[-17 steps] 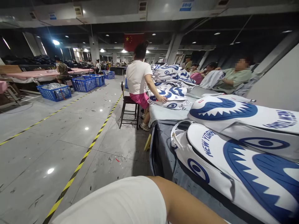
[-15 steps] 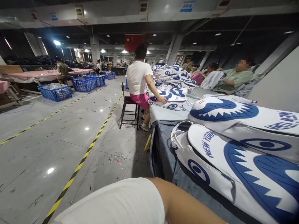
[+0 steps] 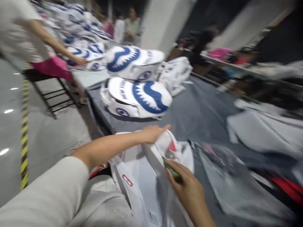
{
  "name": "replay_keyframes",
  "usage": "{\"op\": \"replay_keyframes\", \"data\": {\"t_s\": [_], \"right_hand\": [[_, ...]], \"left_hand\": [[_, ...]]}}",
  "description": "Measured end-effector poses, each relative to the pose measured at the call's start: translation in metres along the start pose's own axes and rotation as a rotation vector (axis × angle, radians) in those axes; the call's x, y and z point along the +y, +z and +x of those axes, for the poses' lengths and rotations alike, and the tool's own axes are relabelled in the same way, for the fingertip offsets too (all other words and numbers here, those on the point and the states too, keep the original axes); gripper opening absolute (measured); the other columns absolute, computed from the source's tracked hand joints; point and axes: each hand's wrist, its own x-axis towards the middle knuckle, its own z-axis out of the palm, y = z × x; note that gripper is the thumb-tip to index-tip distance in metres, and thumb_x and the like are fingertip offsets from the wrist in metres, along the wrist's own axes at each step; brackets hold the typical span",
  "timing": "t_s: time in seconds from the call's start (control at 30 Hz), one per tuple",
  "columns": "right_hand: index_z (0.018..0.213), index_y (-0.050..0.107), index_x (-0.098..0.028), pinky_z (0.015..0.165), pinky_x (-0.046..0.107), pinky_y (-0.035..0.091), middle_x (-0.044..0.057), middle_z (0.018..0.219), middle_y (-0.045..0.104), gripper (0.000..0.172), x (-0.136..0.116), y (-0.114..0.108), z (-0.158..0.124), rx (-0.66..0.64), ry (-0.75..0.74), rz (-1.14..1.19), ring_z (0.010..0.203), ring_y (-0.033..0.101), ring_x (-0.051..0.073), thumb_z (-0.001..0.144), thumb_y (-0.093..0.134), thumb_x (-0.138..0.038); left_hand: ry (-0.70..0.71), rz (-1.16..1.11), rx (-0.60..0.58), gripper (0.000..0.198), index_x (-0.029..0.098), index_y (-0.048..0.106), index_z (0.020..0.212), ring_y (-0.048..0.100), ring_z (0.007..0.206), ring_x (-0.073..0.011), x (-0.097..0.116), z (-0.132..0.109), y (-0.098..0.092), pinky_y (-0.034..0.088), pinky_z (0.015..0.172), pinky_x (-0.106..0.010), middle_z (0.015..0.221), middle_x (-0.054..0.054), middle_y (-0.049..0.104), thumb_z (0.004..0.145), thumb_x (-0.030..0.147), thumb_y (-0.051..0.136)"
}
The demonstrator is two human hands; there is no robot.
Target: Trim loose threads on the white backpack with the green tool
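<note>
White bag (image 3: 144,170) in hand, work on it apparently under way.
It lies open before the person, at the near edge of the worktop (image 3: 196,110). The right hand (image 3: 189,186) has its grip closed round a green tool (image 3: 174,172), too blurred to identify, against the bag; the left hand (image 3: 153,134) is at the bag's top, and whether that grip pinches it cannot be told. Two printed bags (image 3: 139,97) lie beyond; whether they are finished, or how much remains here, does not show.
</note>
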Motion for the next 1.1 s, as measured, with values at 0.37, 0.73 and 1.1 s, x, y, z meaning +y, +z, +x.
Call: {"op": "replay_keyframes", "data": {"t_s": [0.37,0.73,1.1], "right_hand": [[0.118,0.072,-0.021,0.094,0.041,0.057,0.01,0.118,0.073,0.027,-0.02,0.023,0.017,0.152,0.107,0.126,0.108,0.069,0.023,0.096,0.055,-0.024],[0.121,0.069,-0.022,0.092,0.04,0.059,0.008,0.116,0.073,0.027,-0.015,0.044,0.032,0.287,0.049,0.218,0.107,0.07,0.023,0.095,0.059,-0.02],[0.117,0.07,-0.018,0.092,0.04,0.059,0.01,0.115,0.073,0.025,-0.021,0.044,0.046,0.263,0.055,0.24,0.106,0.07,0.023,0.095,0.058,-0.018]], "left_hand": [[0.024,-0.173,-0.1,0.095,0.016,0.008,0.161,0.063,0.113,-0.0252,0.006,0.026,0.016,0.051,0.093,-0.033,0.121,-0.013,0.062,0.082,0.012,0.062],[0.038,-0.321,-0.215,0.092,0.012,0.014,0.159,0.044,0.142,-0.0295,-0.001,0.04,0.017,0.04,0.113,-0.038,0.154,-0.021,0.042,0.083,0.01,0.065],[0.014,-0.269,-0.269,0.087,0.009,0.015,0.158,0.053,0.134,-0.0313,0.003,0.046,0.014,0.044,0.107,-0.038,0.146,-0.022,0.05,0.085,0.009,0.062]]}}
